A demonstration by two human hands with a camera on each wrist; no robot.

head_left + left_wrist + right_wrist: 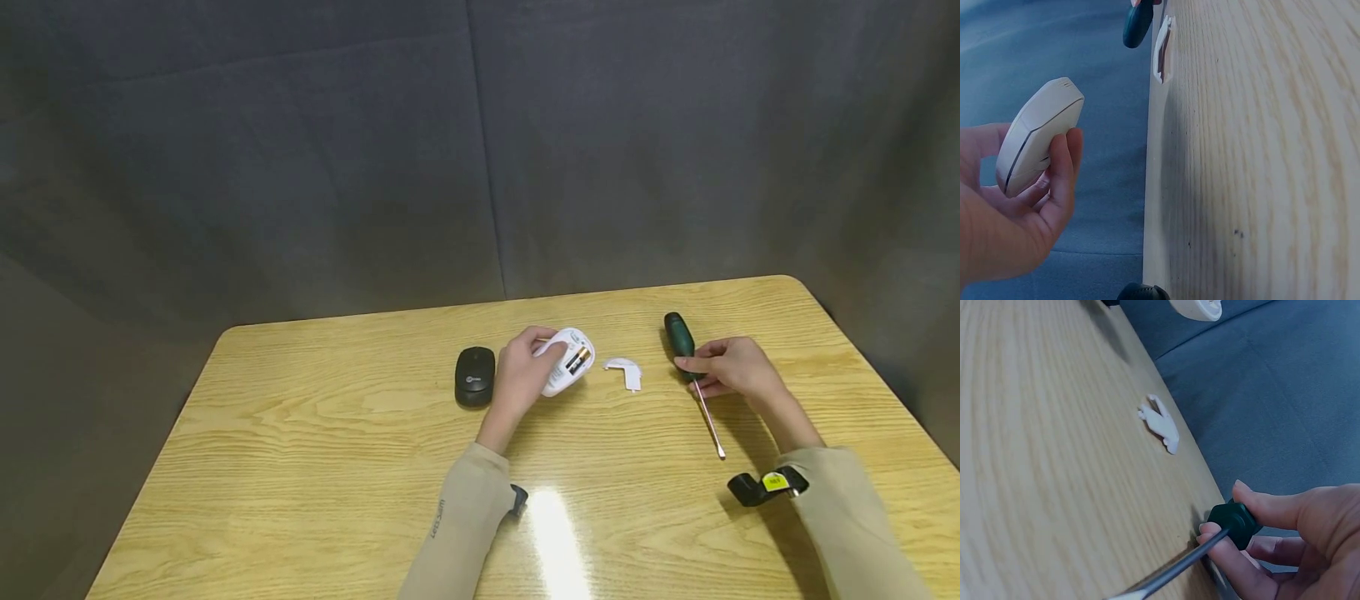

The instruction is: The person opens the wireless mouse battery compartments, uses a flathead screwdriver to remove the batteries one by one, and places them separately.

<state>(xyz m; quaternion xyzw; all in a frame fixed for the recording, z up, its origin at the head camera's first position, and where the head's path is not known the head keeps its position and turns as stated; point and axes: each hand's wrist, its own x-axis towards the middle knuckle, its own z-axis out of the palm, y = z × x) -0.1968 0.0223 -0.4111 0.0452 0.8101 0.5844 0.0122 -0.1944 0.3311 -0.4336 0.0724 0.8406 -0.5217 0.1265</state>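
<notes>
We are curling our left hand [520, 377] around the white mouse [567, 361], tilting it up off the bench [315, 467] with its underside facing us. Our right hand [731, 367] is pinching the screwdriver [692, 372] where the dark green handle meets the metal shaft, its tip lying on the wood. The bench is pale wood grain, standing before a grey cloth backdrop [480, 142]. The mouse is showing a battery in its open bay; its white cover [625, 370] is lying between our hands, and a black mouse [475, 376] is sitting just left.
</notes>
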